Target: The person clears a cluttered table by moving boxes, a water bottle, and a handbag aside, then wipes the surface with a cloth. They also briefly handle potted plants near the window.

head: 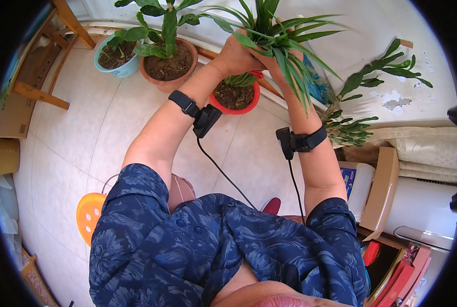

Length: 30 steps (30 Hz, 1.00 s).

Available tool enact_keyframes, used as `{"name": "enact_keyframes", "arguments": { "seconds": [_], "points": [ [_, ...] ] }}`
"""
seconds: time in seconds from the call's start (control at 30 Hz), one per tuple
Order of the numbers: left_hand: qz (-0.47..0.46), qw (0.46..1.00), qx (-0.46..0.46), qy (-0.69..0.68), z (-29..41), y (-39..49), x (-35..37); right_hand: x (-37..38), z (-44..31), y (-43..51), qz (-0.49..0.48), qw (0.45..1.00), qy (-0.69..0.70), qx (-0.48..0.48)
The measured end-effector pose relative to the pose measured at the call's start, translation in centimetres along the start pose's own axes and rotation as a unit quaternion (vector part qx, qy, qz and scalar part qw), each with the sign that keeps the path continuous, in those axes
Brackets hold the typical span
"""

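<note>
A long-leaved green plant (286, 40) rises at the top centre, its narrow leaves arching outward. My left hand (238, 55) is closed at its base, the fingertips hidden among the leaves. Against it, on the other side of the foliage, is my right hand (274, 63); drooping leaves cover most of its fingers, so its grip cannot be made out. Directly below the hands, a red-rimmed pot (256, 100) holds soil (234, 96) and a bundle of green stems (240, 80). A bit of red material (257, 74) shows beside the stems, under my hands.
Left of the hands stand a terracotta pot (167, 82) with a cactus (169, 34) and a light-blue pot (123, 69). Another cactus (353, 82) leans along the right wall. A wooden chair (40, 94), an orange stool (86, 218) and a cardboard box (380, 188) flank me.
</note>
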<state>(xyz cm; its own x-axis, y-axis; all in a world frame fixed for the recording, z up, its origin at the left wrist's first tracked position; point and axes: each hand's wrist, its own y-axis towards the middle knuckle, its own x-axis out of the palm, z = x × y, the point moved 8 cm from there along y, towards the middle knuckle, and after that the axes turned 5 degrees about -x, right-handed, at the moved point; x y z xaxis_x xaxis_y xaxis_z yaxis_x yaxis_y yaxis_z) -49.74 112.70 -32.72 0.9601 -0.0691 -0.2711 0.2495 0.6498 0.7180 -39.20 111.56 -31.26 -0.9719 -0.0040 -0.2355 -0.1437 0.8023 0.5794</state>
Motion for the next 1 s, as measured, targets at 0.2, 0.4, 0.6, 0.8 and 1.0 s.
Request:
{"name": "enact_keyframes", "arguments": {
  "seconds": [0.2,0.4,0.6,0.8,1.0],
  "points": [
    [0.008,0.992,-0.035,-0.125,-2.7,-0.8,-0.6,-1.3,2.3,-0.9,0.016,0.999,-0.025,0.021],
    [0.000,0.999,-0.020,-0.050,-5.3,-1.3,0.2,-2.4,6.4,-3.2,0.139,0.931,0.311,0.129],
    [-0.014,0.983,-0.028,-0.182,-6.0,-2.9,0.1,-1.6,-0.6,-4.7,-0.009,0.950,-0.296,-0.096],
    [-0.060,0.990,-0.129,-0.004,-7.4,-4.1,-1.1,-1.8,0.4,-7.4,0.015,0.990,-0.142,0.017],
    [-0.133,0.967,-0.211,0.058,-8.4,-6.3,-1.5,-1.9,2.1,-11.0,0.059,0.987,-0.080,0.126]
  ]
}}
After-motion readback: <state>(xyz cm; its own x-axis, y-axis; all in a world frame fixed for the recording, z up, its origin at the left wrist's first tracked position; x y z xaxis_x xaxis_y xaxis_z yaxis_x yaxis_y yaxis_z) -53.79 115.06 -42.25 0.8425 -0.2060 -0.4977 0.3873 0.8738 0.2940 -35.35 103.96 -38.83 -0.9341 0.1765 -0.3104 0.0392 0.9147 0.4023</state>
